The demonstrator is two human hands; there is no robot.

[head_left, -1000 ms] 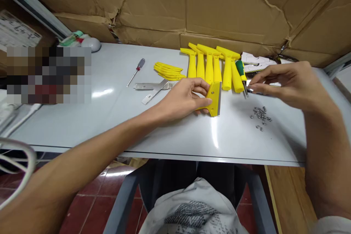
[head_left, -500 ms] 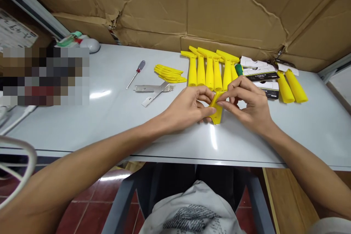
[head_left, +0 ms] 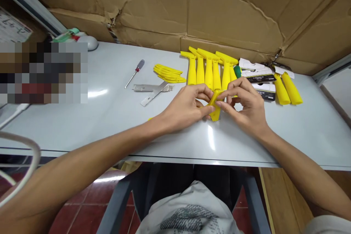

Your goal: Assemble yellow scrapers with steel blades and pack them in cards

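Observation:
A yellow scraper head (head_left: 215,113) is held upright between both hands, just above the table. My left hand (head_left: 189,104) is closed around its left side, the thumb pressed on its face. My right hand (head_left: 245,104) pinches at its upper right side; whether a small part sits between those fingertips cannot be made out. Behind the hands lie several yellow scraper handles (head_left: 208,73) in a row. To their left are a stack of flat yellow pieces (head_left: 169,74), metal blades (head_left: 149,98) lying crossed, and a screwdriver (head_left: 136,72).
White and black packaging cards (head_left: 260,76) lie right of the handles, near a green handle end (head_left: 237,71) and two yellow sleeves (head_left: 292,87). Cardboard (head_left: 153,14) stands behind the table (head_left: 90,124). A white cable (head_left: 34,168) curves at the left.
The view has shifted slightly. Both hands keep their grip on the yellow scraper head, with the right fingers barely moved. A bit of yellow now shows behind the left forearm.

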